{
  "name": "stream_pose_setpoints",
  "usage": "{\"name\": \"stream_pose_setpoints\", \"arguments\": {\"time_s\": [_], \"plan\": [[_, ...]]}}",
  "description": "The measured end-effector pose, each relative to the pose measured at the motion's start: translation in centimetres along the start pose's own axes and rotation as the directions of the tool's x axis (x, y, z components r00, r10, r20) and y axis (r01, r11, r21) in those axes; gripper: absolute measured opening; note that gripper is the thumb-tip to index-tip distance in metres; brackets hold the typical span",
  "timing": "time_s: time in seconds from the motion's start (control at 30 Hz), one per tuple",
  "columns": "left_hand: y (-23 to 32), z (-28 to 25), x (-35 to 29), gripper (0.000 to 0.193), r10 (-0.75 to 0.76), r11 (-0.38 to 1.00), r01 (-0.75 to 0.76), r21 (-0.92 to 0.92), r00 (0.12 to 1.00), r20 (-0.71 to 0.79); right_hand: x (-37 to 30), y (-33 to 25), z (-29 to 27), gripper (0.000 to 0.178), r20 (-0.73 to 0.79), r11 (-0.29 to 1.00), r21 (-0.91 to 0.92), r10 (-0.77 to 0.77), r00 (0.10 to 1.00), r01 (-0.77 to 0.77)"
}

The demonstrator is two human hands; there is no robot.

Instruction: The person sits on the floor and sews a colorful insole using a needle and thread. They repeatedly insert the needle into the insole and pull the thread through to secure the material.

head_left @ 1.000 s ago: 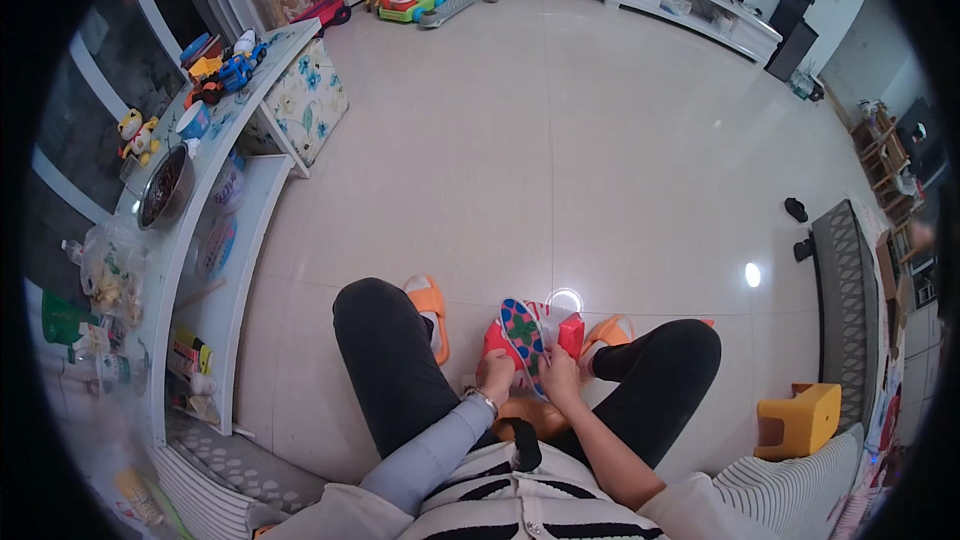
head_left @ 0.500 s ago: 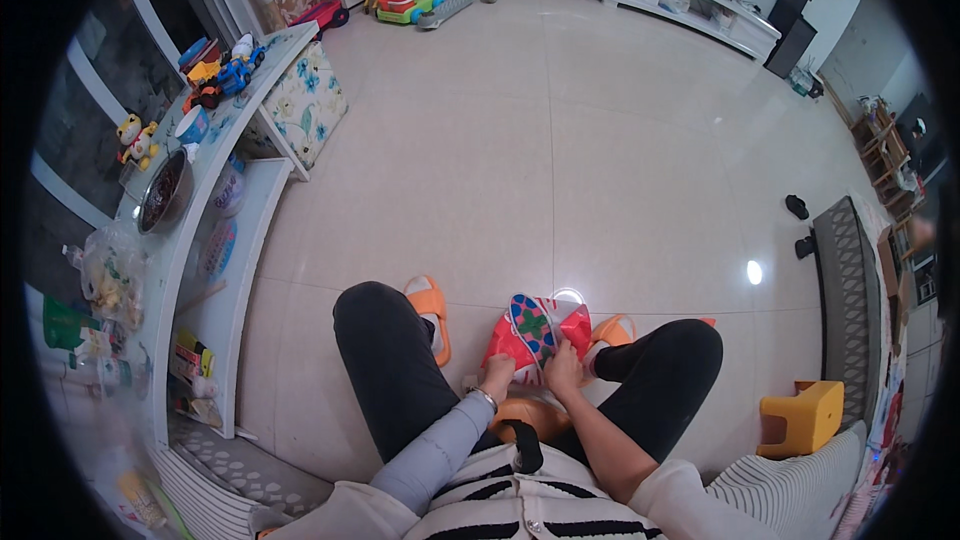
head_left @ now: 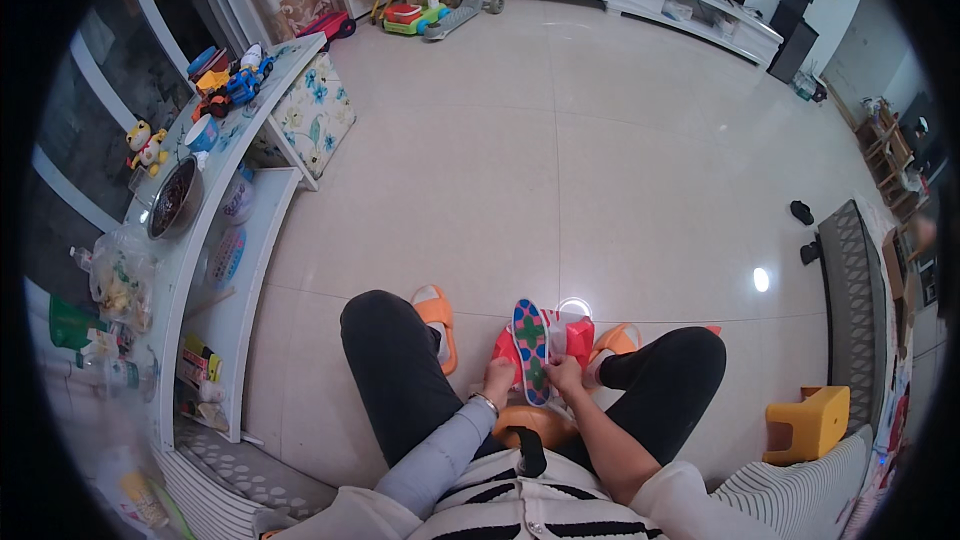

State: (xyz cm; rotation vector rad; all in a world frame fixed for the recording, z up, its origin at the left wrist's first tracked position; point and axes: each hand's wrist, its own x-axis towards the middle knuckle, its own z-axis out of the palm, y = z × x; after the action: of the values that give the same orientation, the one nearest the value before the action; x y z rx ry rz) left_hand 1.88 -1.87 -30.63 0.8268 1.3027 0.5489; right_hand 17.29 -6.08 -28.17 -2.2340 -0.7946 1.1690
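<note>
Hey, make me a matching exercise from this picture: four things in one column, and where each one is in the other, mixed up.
Things
1. Long, blue-edged sole-shaped piece with coloured spots
2. Round metal bowl
3. Yellow plastic stool
4. Orange open-toed slippers

Places
A. Beside the grey-and-white striped fabric at lower right
B. Worn by the person
C. On top of the white shelf unit
D. Between the left hand and the right hand

Right pairs: 1-D, 2-C, 3-A, 4-B
</note>
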Motion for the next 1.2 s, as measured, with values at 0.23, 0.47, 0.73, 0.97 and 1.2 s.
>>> {"name": "stream_pose_setpoints", "arguments": {"time_s": [0.23, 0.47, 0.73, 0.97, 1.2], "plan": [[12.8, 1.8, -5.8, 0.023, 0.288, 0.898, -0.208, -0.388, 0.944, 0.162, -7.5, -10.4, -5.6, 0.011, 0.104, 0.835, 0.531, -0.232, 0.967, 0.143], [25.5, 2.1, -14.5, 0.023, 0.473, 0.832, -0.341, -0.438, 0.848, 0.240, -16.1, -18.7, -12.0, 0.012, 0.038, 0.722, 0.625, -0.409, 0.912, 0.298], [30.7, 1.7, -21.6, 0.025, 0.622, 0.750, -0.485, -0.451, 0.750, 0.228, -22.6, -22.1, -15.8, 0.012, 0.040, 0.639, 0.653, -0.564, 0.825, 0.406], [31.9, 0.7, -25.2, 0.024, 0.745, 0.659, -0.680, -0.322, 0.649, 0.156, -26.4, -25.3, -19.2, 0.015, -0.531, 0.404, -0.096, -0.794, 0.296, 0.910], [32.0, 0.8, -26.5, 0.023, 0.815, 0.577, -0.801, -0.160, 0.577, 0.052, -28.0, -28.4, -19.9, 0.017, -0.465, 0.321, -0.248, -0.867, 0.178, 0.914]]}}
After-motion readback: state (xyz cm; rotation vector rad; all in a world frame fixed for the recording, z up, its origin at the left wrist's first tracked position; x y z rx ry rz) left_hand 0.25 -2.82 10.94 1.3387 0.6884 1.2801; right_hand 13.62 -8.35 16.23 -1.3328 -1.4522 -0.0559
